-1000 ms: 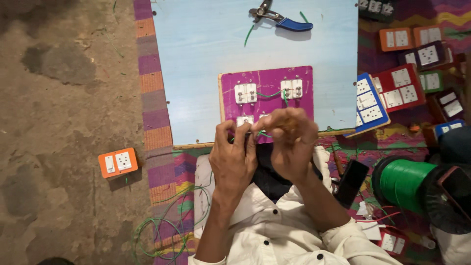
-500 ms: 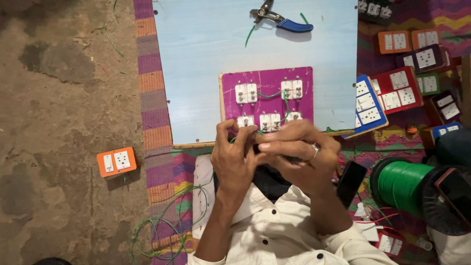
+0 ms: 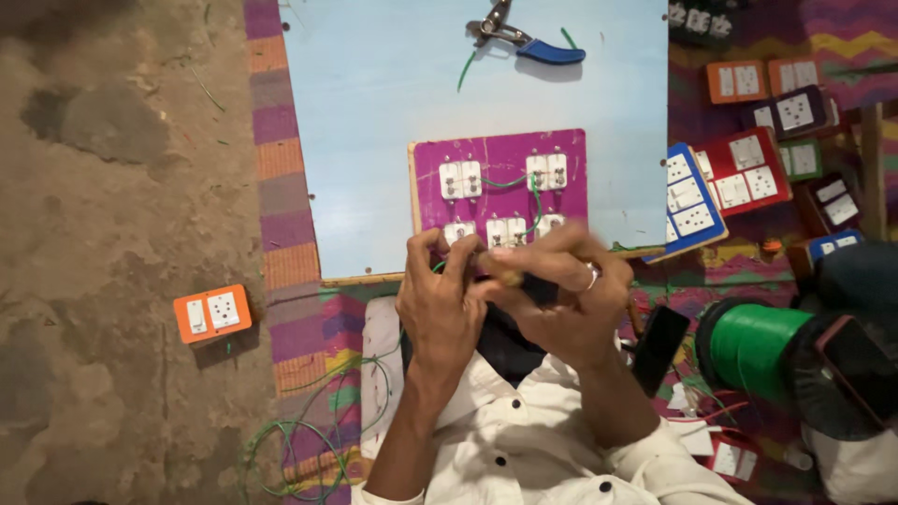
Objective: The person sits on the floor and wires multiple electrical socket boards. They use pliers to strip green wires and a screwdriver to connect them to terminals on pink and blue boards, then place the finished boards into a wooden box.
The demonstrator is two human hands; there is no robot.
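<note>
A purple switch board point(image 3: 500, 154) with several white switch backs joined by green wire lies on a light blue panel point(image 3: 374, 122). Both hands meet at its near edge. My left hand point(image 3: 438, 309) pinches a thin green wire point(image 3: 437, 267) that runs down toward my lap. My right hand point(image 3: 566, 299), a ring on one finger, grips a small tool with a yellowish tip and dark handle point(image 3: 524, 281) against the left fingers. The fingers hide the board's bottom edge.
Blue-handled pliers point(image 3: 528, 42) lie at the panel's far end. An orange socket box point(image 3: 212, 313) sits on the dirt floor at left. Boxed switch plates point(image 3: 739, 182), a green wire spool point(image 3: 753, 346) and a black phone point(image 3: 659, 348) crowd the right. Loose green wire point(image 3: 309, 440) coils by my left elbow.
My right hand has uncurled and dropped lower and to the right, so the board's lower switches show. The left hand has stayed at the board's near edge.
</note>
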